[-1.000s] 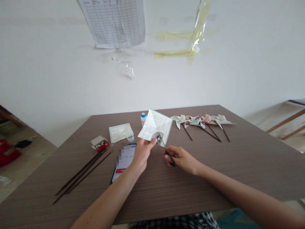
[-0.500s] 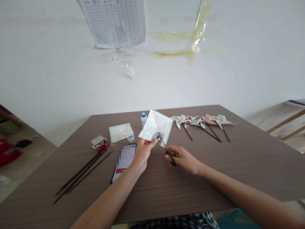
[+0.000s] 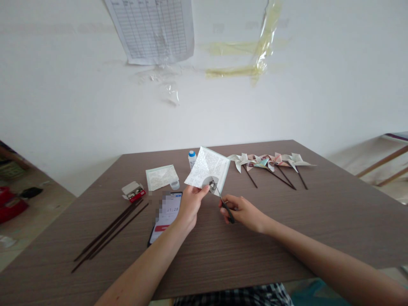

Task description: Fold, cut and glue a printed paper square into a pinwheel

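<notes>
A square sheet of printed paper, with a round dark picture near its lower corner, is pinched between the thumb and fingers of my left hand. My right hand is closed round the black handles of a pair of scissors. The blades lie at the paper's lower corner, over the round picture. How far they have cut in, I cannot tell. Behind the paper stands a white glue bottle with a blue cap, partly hidden.
Several paper pinwheels on dark sticks lie at the back right of the table. To the left are more paper, a clear cap, a small open box, dark sticks and a phone showing a timer.
Almost nothing differs. Both hands, the paper and the scissors have shifted very slightly left, and the phone's timer has gone up by a second.
</notes>
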The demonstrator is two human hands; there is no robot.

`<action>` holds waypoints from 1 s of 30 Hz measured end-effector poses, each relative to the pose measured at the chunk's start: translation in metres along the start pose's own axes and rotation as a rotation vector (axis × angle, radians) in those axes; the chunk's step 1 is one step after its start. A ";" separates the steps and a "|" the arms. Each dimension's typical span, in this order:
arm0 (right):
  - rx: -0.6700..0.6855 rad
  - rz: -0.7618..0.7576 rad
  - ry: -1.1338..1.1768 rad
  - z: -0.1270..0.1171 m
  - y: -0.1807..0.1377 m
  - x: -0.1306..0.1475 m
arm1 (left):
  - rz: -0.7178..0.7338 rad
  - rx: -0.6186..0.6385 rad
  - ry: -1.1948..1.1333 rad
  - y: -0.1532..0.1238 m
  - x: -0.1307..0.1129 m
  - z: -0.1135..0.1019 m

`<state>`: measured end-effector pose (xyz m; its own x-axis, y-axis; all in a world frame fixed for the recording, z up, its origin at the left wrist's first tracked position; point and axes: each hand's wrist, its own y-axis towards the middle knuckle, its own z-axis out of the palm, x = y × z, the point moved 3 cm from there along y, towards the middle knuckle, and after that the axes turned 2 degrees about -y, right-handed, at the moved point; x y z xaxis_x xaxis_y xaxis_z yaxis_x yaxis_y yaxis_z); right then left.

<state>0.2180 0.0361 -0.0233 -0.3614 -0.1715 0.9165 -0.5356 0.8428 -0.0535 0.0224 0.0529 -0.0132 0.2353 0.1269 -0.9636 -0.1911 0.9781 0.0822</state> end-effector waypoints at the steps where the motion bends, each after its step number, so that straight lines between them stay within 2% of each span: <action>1: 0.000 0.003 -0.009 0.000 0.000 0.000 | -0.001 -0.004 -0.005 0.001 0.000 -0.001; 6: 0.015 -0.020 -0.059 -0.003 -0.001 -0.001 | 0.004 -0.037 0.001 0.005 -0.001 -0.008; 10: -0.020 -0.071 -0.191 -0.018 0.000 -0.004 | 0.020 -0.067 0.032 0.011 -0.003 -0.014; 13: -0.160 -0.118 -0.306 -0.035 0.004 -0.010 | 0.013 -0.046 0.044 0.014 -0.003 -0.016; 17: -0.516 -0.150 -0.467 -0.061 0.010 -0.023 | -0.055 -0.024 0.116 0.016 -0.001 -0.018; 20: -0.689 -0.133 -0.506 -0.076 0.013 -0.034 | -0.104 0.032 0.163 0.016 0.000 -0.018; 24: -0.777 -0.169 -0.441 -0.087 0.015 -0.044 | -0.139 0.139 0.269 0.014 0.001 -0.016; 30: -0.745 -0.227 -0.373 -0.082 0.019 -0.049 | -0.153 0.256 0.352 0.010 -0.002 -0.013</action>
<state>0.2886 0.1024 -0.0370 -0.6032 -0.4227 0.6763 -0.0326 0.8603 0.5087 0.0078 0.0606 -0.0136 -0.1043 -0.0426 -0.9936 0.0724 0.9961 -0.0503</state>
